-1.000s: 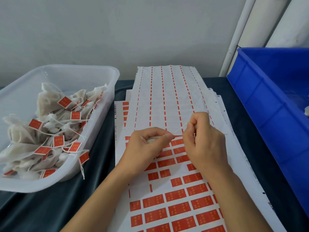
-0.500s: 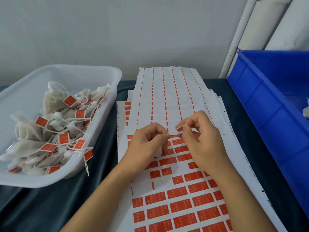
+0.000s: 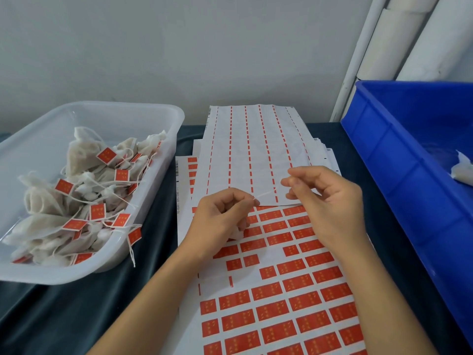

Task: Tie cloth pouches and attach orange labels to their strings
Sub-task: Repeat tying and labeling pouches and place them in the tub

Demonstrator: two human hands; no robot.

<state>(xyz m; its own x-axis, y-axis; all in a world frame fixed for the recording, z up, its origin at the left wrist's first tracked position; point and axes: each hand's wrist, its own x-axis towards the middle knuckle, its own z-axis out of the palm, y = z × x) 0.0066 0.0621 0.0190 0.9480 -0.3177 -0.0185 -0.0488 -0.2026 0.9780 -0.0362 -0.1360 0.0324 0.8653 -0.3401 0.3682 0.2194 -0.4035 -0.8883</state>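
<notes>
Left, clear tub (image 3: 163,116) of labelled pouches (image 3: 76,198), perhaps tied

The tray (image 3: 158,111) of tied pouches (image 3: 84,196) lies left, the label sheets (image 3: 281,303) lie centre, and the bin (image 3: 399,175) lies right.

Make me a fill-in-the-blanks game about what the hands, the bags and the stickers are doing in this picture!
1. The left hand and right hand pull a thin white ____ between them.
2. The finished cloth pouches lie in the ____ tub on the person's left.
3. The bin on the person's right is ____.
4. The labels on the label sheet are ____.

Missing words: string; clear plastic; blue; orange
</notes>
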